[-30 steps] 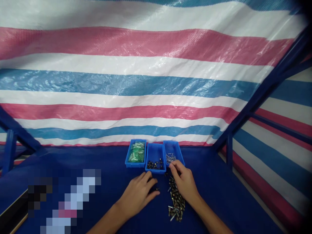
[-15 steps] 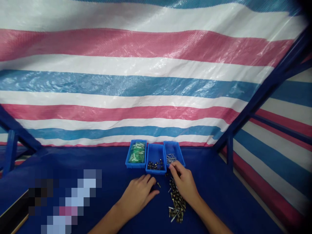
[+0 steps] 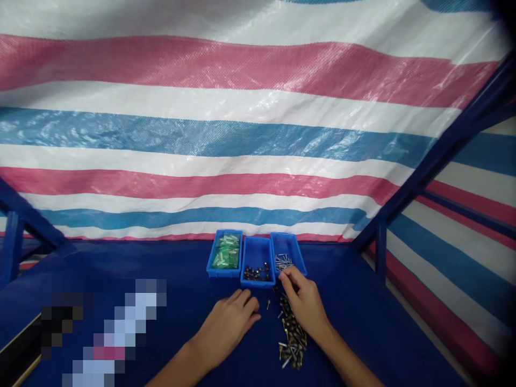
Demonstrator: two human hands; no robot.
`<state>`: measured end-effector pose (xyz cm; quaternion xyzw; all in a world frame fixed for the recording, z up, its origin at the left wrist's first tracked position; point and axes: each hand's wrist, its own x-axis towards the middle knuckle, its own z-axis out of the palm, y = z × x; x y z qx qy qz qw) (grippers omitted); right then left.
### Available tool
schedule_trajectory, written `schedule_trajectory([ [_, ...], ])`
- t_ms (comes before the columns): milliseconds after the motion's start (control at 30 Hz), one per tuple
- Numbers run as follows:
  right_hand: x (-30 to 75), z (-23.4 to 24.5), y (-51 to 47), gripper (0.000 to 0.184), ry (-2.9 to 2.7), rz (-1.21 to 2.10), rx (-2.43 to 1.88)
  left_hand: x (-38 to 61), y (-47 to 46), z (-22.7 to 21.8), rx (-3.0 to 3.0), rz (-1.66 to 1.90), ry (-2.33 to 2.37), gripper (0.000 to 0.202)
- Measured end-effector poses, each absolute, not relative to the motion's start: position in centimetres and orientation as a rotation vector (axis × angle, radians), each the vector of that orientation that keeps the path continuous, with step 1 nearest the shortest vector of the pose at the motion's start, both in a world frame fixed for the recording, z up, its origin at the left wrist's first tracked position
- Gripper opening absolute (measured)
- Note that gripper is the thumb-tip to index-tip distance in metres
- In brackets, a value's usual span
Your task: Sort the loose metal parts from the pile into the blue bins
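While the left hand [image 3: 226, 325] rests spread on the blue counter [image 3: 358, 306], near a lone screw [image 3: 268, 305], the right hand [image 3: 304, 301] curls at a blue bin of nails [image 3: 296, 258], pinch unclear, above a heap of screws [image 3: 292, 334]

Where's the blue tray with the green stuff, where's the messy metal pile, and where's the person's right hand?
Blue tray [image 3: 224, 275]: head view, on its front rim.
Metal pile [image 3: 292, 338]: head view, on the pile's middle.
Right hand [image 3: 305, 302]: head view, on the back of the hand.
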<state>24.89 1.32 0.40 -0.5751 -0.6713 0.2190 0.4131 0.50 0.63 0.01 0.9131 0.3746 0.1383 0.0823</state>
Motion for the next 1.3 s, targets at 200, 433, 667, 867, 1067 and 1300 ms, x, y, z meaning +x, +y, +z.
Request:
schedule_trajectory([
  [200,24.8,0.7,1.2,0.039,-1.702,0.513,-1.433,0.3,0.5,-0.1,2.731,0.509,1.055,0.015],
  [433,24.9,0.4,1.2,0.038,-1.699,0.514,-1.43,0.2,0.6,-0.5,2.755,0.536,1.055,0.025],
  [667,24.9,0.1,1.4,0.037,-1.698,0.521,-1.43,0.4,0.8,-0.1,2.727,0.526,1.07,0.01],
  [867,24.9,0.1,1.4,0.038,-1.69,0.521,-1.405,0.5,0.8,0.1,2.697,0.693,1.017,0.014],
  [1067,24.8,0.5,1.4,0.039,-1.691,0.513,-1.398,0.1,0.8,0.3,2.636,0.813,0.93,0.028],
  [1300,24.7,0.4,1.4,0.037,-1.686,0.521,-1.399,0.1,0.6,0.6,2.567,0.934,0.926,0.023],
])
